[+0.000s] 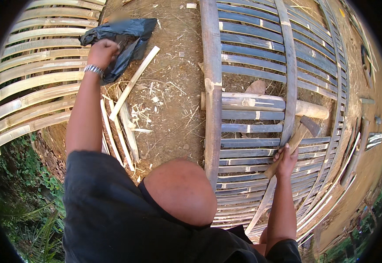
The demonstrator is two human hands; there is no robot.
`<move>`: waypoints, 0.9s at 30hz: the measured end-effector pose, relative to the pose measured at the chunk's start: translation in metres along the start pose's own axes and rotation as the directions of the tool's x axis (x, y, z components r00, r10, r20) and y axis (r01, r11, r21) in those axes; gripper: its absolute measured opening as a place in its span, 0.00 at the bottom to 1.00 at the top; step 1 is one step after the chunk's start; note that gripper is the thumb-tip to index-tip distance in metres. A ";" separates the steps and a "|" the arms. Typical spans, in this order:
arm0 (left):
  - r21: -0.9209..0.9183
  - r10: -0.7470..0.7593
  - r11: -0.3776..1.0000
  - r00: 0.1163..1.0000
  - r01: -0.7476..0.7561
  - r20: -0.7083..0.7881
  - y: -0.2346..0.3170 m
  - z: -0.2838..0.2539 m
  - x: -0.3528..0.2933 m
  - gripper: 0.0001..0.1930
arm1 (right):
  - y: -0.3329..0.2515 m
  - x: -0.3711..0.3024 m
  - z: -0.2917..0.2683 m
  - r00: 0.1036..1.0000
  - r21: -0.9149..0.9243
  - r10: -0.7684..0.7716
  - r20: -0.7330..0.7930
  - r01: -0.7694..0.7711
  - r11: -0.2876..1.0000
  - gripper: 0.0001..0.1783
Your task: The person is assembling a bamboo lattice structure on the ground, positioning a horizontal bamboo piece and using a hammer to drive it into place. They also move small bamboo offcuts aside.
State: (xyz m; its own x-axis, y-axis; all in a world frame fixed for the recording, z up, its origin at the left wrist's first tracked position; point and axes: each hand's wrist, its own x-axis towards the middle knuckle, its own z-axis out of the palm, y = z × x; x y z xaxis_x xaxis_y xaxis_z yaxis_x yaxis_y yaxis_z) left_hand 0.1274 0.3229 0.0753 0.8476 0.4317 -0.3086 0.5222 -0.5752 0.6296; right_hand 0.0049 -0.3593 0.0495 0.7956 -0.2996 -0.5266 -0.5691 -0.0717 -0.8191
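Black clothing (107, 210) lies nearest the camera, with a rounded area of bare skin, apparently a bent knee (180, 193), at its edge. Right hand (286, 161): fingers wrapped around the wooden handle (272, 170) of an axe (310, 126). The grip sits partway along the handle, probably to balance the weight of the head, which points away from the body. The axe is over the right-hand slatted bamboo panel (252, 151); contact with the slats cannot be confirmed.

Left hand (103, 53): fingers curled at the near edge of a black plastic bag (138, 37); whether they pinch the film cannot be told. The bag lies beside the left-hand bamboo panel (42, 65), within arm's reach. Split bamboo strips (134, 83) lie just below it on the soil, among pale chips (156, 100). One thick bamboo pole (252, 102) passes beneath the right-hand panel's middle rail (290, 65), presumably supporting it.
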 end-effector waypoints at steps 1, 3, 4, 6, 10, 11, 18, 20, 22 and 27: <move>-0.280 -0.061 0.958 0.998 0.068 0.035 -0.002 -0.001 -0.017 0.09 | 0.000 0.000 0.000 1.000 0.022 0.010 -0.004 -0.010 1.000 0.09; -0.613 -0.115 0.782 0.993 0.110 0.032 0.024 0.018 -0.063 0.04 | 0.000 -0.003 -0.005 0.999 0.054 0.028 -0.029 -0.027 0.998 0.09; -0.693 -0.060 0.717 0.997 0.078 0.050 0.032 0.025 -0.080 0.04 | 0.001 -0.003 -0.005 0.999 0.062 0.027 -0.024 -0.025 0.998 0.09; -0.828 0.052 0.560 0.995 0.039 0.082 0.049 0.046 -0.110 0.05 | 0.004 -0.001 -0.010 0.999 0.075 0.028 -0.020 -0.027 0.997 0.10; -0.844 0.300 0.526 0.907 0.100 0.294 0.093 0.114 -0.144 0.10 | 0.005 0.001 -0.012 0.992 0.092 0.109 -0.056 -0.104 0.990 0.12; -0.824 0.304 0.544 0.877 0.160 0.372 0.100 0.132 -0.153 0.10 | 0.006 0.003 -0.011 0.995 0.106 0.097 -0.031 -0.093 0.990 0.12; -0.508 0.262 0.686 0.475 0.521 0.840 0.163 0.255 -0.218 0.09 | 0.004 0.007 -0.016 0.997 0.205 0.074 0.029 -0.078 0.976 0.11; -0.386 0.253 0.750 0.307 0.537 0.918 0.173 0.276 -0.231 0.11 | 0.003 0.005 -0.017 0.996 0.232 0.075 0.039 -0.082 0.969 0.10; -0.349 0.229 0.783 0.284 0.514 0.931 0.180 0.292 -0.241 0.13 | 0.004 0.005 -0.017 0.995 0.238 0.082 0.048 -0.091 0.967 0.11; -0.354 0.182 0.875 0.455 0.329 0.872 0.197 0.315 -0.242 0.10 | 0.000 0.006 -0.017 0.994 0.242 0.092 0.067 -0.106 0.965 0.13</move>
State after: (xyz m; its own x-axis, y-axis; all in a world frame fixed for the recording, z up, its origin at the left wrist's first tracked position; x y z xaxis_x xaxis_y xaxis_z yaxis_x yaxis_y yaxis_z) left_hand 0.0552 -0.1136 0.0495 0.5629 -0.5135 -0.6477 0.7027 -0.1153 0.7021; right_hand 0.0059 -0.3770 0.0506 0.7517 -0.2410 -0.6139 -0.5829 0.1924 -0.7894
